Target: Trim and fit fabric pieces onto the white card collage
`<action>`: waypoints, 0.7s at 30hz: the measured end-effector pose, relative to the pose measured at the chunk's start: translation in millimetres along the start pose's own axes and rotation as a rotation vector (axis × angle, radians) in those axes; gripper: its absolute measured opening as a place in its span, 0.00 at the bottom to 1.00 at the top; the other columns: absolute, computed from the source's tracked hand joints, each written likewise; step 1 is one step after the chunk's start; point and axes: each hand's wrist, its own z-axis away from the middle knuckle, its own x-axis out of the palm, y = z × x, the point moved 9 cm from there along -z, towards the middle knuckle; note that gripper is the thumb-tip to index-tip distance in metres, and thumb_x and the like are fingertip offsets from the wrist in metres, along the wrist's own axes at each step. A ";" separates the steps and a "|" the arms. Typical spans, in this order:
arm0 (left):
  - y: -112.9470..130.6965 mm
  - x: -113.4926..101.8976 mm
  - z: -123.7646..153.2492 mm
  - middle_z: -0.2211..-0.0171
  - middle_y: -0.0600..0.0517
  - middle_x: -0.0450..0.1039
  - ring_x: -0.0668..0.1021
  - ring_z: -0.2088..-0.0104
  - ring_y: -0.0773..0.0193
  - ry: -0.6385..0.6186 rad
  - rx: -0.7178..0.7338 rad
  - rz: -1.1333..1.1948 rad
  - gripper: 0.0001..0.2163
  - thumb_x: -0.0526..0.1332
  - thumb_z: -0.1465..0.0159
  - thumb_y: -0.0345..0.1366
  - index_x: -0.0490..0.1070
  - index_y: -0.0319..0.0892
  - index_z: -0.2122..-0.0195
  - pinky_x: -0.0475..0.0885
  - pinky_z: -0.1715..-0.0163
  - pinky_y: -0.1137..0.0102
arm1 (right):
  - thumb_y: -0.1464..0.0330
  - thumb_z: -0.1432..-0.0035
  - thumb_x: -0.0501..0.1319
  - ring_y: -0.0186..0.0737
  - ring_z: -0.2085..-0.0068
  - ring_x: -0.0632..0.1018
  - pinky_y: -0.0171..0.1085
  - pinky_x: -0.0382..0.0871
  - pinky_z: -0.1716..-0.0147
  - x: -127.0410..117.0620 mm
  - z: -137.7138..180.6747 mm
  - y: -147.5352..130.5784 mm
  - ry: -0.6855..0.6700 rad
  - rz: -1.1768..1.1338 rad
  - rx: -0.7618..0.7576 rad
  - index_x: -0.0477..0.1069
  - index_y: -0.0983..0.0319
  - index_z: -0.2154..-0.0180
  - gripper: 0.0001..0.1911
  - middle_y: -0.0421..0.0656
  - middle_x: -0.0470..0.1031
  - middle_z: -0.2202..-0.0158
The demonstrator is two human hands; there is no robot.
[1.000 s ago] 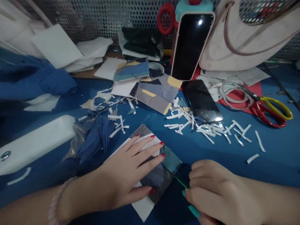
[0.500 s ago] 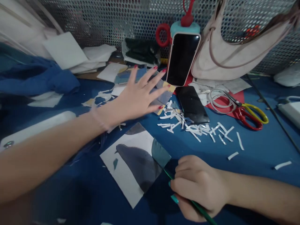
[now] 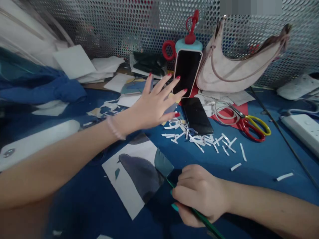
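Note:
My left hand (image 3: 156, 105), fingers spread wide and red nails showing, hovers over or rests on paper pieces at the back; contact is hard to tell. Blue-grey cut paper (image 3: 137, 87) lies just behind it. In my closed right hand (image 3: 199, 192) is a slim green pointed tool (image 3: 208, 224); its exact kind is unclear. Its tip meets the right edge of a square white card (image 3: 134, 204). On that card are a dark grey paper shape (image 3: 141, 174), a teal piece (image 3: 163, 162) at the right corner and a small teal scrap (image 3: 117, 173).
White paper strips (image 3: 199, 141) lie scattered behind my right hand. Beyond are a black phone (image 3: 198, 116) lying flat, another phone (image 3: 187, 71) propped upright, red-and-yellow scissors (image 3: 254, 127) and a pale handbag (image 3: 224, 78). A white power strip (image 3: 302, 127) sits at right, blue cloth (image 3: 45, 84) at left.
The view has shifted a little, so the table things appear further left. My left hand has moved rightward, its fingertips now overlapping the upright phone. My right hand keeps its grip beside the card.

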 end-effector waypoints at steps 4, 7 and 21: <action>20.9 5.4 74.0 0.26 0.45 0.47 0.51 0.28 0.40 -0.053 0.045 0.081 0.27 0.41 0.24 0.49 0.47 0.48 0.27 0.43 0.33 0.36 | 0.73 0.39 0.49 0.33 0.82 0.58 0.37 0.51 0.79 -4.2 -2.6 -0.5 0.044 0.003 0.002 0.61 0.59 0.76 0.14 0.35 0.60 0.84; 34.3 16.6 112.5 0.28 0.44 0.52 0.56 0.29 0.44 -0.105 0.094 0.128 0.25 0.43 0.24 0.45 0.51 0.46 0.28 0.49 0.32 0.42 | 0.68 0.31 0.44 0.34 0.81 0.58 0.37 0.51 0.80 -5.1 -5.1 2.5 0.063 -0.003 0.029 0.65 0.60 0.76 0.21 0.36 0.61 0.83; 44.1 33.5 121.3 0.31 0.42 0.60 0.63 0.31 0.47 -0.232 0.144 0.273 0.21 0.45 0.24 0.36 0.60 0.41 0.32 0.59 0.35 0.41 | 0.71 0.38 0.49 0.36 0.77 0.61 0.37 0.58 0.77 -2.5 -5.9 11.3 0.026 -0.097 0.135 0.66 0.60 0.71 0.11 0.39 0.66 0.78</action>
